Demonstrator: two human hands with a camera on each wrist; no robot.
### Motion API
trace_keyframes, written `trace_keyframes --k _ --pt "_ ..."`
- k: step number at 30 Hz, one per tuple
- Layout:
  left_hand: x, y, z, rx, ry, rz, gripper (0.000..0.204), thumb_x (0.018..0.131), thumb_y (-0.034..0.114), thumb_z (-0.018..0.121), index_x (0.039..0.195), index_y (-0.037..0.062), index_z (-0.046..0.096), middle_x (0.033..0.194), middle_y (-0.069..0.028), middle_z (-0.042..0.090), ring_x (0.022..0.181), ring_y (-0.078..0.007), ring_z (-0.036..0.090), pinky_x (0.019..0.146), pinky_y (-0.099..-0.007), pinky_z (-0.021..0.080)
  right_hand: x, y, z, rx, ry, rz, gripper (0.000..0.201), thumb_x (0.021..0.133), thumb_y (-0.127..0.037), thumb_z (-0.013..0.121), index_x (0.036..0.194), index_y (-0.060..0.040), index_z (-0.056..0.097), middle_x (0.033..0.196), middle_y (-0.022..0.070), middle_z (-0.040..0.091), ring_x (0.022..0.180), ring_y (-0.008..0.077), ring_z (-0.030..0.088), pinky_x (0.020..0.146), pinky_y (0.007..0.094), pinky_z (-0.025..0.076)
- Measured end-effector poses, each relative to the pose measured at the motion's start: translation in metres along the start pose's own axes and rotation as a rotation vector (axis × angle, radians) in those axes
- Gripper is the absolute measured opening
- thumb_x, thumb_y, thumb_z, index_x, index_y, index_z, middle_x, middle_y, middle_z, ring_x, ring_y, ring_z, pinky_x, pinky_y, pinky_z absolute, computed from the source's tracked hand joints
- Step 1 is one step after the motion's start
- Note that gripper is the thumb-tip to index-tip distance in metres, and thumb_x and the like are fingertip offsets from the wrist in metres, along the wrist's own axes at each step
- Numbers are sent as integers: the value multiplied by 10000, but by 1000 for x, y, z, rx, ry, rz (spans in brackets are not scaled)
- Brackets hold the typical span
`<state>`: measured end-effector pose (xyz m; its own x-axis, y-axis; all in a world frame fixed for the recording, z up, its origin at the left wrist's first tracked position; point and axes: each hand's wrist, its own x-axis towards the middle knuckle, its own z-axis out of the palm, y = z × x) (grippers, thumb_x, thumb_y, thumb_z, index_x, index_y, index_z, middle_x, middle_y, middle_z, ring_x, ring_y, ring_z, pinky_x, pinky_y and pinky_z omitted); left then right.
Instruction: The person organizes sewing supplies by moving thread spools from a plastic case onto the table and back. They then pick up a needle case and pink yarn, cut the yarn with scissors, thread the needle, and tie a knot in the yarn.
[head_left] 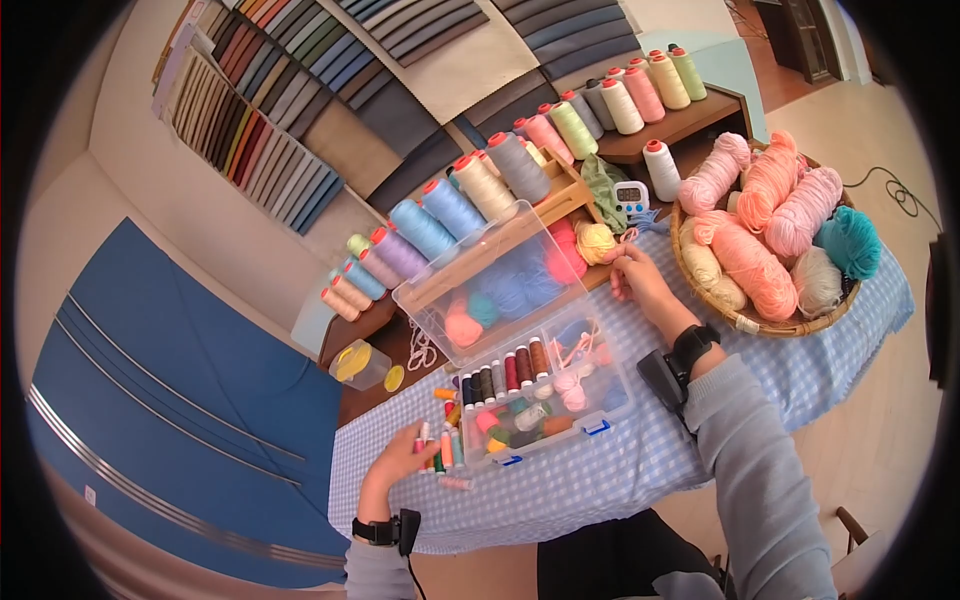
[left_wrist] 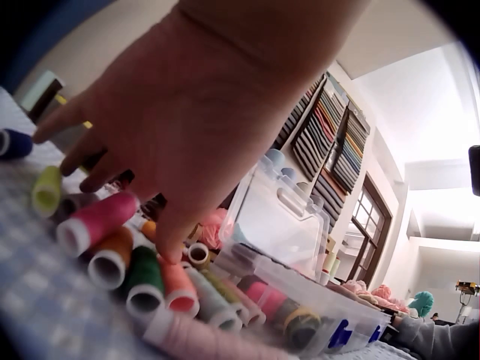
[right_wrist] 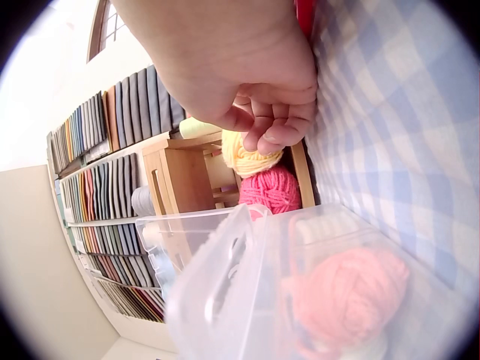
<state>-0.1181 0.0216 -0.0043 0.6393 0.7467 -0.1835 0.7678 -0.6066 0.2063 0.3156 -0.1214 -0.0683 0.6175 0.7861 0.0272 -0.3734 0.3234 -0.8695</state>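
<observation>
My left hand [head_left: 396, 458] is spread over a cluster of small thread spools on the cloth, left of the clear plastic box [head_left: 545, 450]. In the left wrist view its fingers reach down among them, the thumb at an orange spool [left_wrist: 178, 289], near a magenta spool [left_wrist: 101, 221] and a green spool [left_wrist: 145, 281]. Beyond the box's raised lid [head_left: 490, 280], my right hand [head_left: 645, 287] hangs with loosely curled fingers beside a yellow yarn ball [right_wrist: 251, 155]. A pink yarn ball [right_wrist: 270, 191] lies next to it. Nothing shows in the right hand's grasp.
Dark and red spools [head_left: 511, 370] and small yarn balls fill the box's compartments. A wicker basket [head_left: 745, 322] of yarn skeins stands at the right, near a white timer [head_left: 630, 197]. Large thread cones [head_left: 452, 207] line a wooden rack behind. A tub [head_left: 360, 364] stands left.
</observation>
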Motion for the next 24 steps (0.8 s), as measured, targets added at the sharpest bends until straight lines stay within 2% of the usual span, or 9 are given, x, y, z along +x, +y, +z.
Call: trace_keyframes --k 2,4,8,11,13,14,16,19,24 --pt "-6 -7 13 -94 -108 -23 645 845 388 525 1318 3 316 1315 -301 307 1232 -406 314 1016 -367 277 -1 -1 0 -5 2 9 126 870 -147 394 924 -93 495 552 14 491 425 103 466 384 222 342" --pt "-13 -4 26 -88 90 54 624 867 353 517 1326 -6 295 1310 -270 331 1224 -361 331 1005 -368 280 -3 -3 0 -10 4 11 130 862 -138 392 924 -92 497 553 12 489 429 101 464 390 220 348" --pt "-17 6 37 -187 180 24 568 860 355 507 1324 72 339 1335 -289 285 1272 -403 247 1021 -382 261 1 0 -2 -8 -3 14 147 841 -114 390 932 -90 503 558 7 484 439 96 456 409 215 369" --pt "-12 18 35 97 306 -7 488 849 296 533 1279 98 414 1338 -233 307 1248 -395 280 1004 -385 278 -3 -4 0 -32 -16 16 144 844 -116 395 938 -94 501 580 4 472 475 97 453 445 221 381" --pt "-8 33 26 151 534 238 429 818 240 575 1210 93 486 1182 -183 475 1116 -337 442 907 -363 374 -4 -5 -1 -55 -18 22 139 849 -120 395 939 -100 499 600 2 461 511 99 451 474 227 384" --pt "-3 36 24 148 535 240 429 818 240 575 1210 93 486 1182 -183 475 1116 -337 442 907 -363 374 -3 -3 -1 -36 -11 15 141 846 -117 396 938 -96 500 580 4 473 478 96 455 445 221 381" --pt "6 43 19 -77 366 206 393 781 201 612 1148 85 529 912 -136 585 883 -279 563 757 -356 446 -2 -3 -1 -19 -3 8 142 843 -114 397 936 -91 502 559 7 484 446 93 460 415 214 378" --pt "23 51 19 -130 283 78 411 749 210 636 1123 81 521 743 -102 596 732 -265 594 644 -350 468 -1 -3 -1 -25 2 18 133 850 -121 400 933 -97 501 556 7 484 442 94 460 412 213 370" --pt "38 56 11 -48 279 68 412 711 199 647 1076 76 501 738 -107 585 712 -292 586 615 -382 465 -1 -2 0 -11 -5 14 114 864 -144 409 927 -105 497 547 4 483 430 97 460 401 213 347"
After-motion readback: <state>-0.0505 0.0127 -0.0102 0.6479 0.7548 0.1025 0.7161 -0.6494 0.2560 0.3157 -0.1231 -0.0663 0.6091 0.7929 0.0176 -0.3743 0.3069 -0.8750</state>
